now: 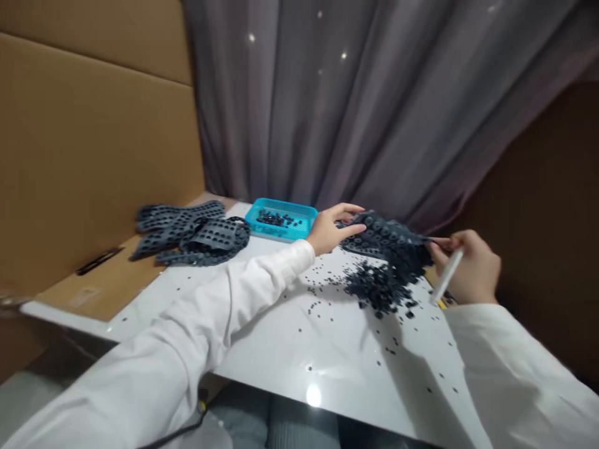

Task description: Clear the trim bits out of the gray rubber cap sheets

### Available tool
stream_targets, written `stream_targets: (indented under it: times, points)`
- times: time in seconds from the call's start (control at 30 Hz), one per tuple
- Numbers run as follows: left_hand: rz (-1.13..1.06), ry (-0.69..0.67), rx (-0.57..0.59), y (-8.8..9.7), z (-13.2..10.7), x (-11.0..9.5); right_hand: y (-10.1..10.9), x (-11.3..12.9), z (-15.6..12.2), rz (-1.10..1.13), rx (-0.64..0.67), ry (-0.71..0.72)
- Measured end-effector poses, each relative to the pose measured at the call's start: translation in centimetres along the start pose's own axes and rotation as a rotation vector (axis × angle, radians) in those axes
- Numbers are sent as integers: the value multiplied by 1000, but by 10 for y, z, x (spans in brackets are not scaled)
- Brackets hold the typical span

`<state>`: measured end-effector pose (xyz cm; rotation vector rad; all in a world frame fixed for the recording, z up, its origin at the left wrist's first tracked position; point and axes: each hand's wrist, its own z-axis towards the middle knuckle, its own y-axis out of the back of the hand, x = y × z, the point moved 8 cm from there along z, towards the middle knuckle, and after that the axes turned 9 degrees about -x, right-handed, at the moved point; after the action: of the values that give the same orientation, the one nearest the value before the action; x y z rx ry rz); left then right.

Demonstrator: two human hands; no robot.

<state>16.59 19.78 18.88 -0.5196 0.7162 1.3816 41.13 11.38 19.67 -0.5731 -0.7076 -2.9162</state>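
My left hand (pixel 330 229) reaches across with its fingers stretched and the thumb apart, at the left end of a dark, knobbly perforated rubber-like sheet (pixel 384 234). The thumb seems to lie against the sheet; a firm hold does not show. My right hand (pixel 470 268) is closed, pinching the sheet's right end between thumb and fingers. A white pen-like stick (pixel 448 275) also sits in this hand, slanting downward. Under and before the sheet lies a heap of small black pieces (pixel 377 288), partly hidden by it.
Behind my left hand stands a blue plastic basket (pixel 281 235) with black bits inside. More dark perforated sheets (pixel 206 240) are piled at the left on cardboard (pixel 100 290). Loose bits dot the white table (pixel 281 349). A grey curtain (pixel 299 112) and cardboard walls (pixel 93 125) border it.
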Motion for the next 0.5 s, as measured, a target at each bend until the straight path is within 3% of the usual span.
stream_targets:
  times: [0.07, 0.13, 0.23, 0.33, 0.4, 0.5]
  points:
    - [-9, 26, -50, 31, -18, -9, 1, 26, -3, 86, 31, 4]
    - [-151, 148, -79, 65, -42, -15, -11, 62, -15, 196, 239, 49]
    - [-216, 370, -240, 134, -85, -14, -31, 128, -50, 371, 466, 183]
    - [-56, 553, -354, 216, -134, -2, -69, 194, -112, 568, 734, 229]
    - [114, 652, -402, 277, -166, 8, -101, 232, -162, 650, 925, 151]
    - [505, 730, -306, 359, -200, 16, -141, 282, -229, 730, 1139, 52]
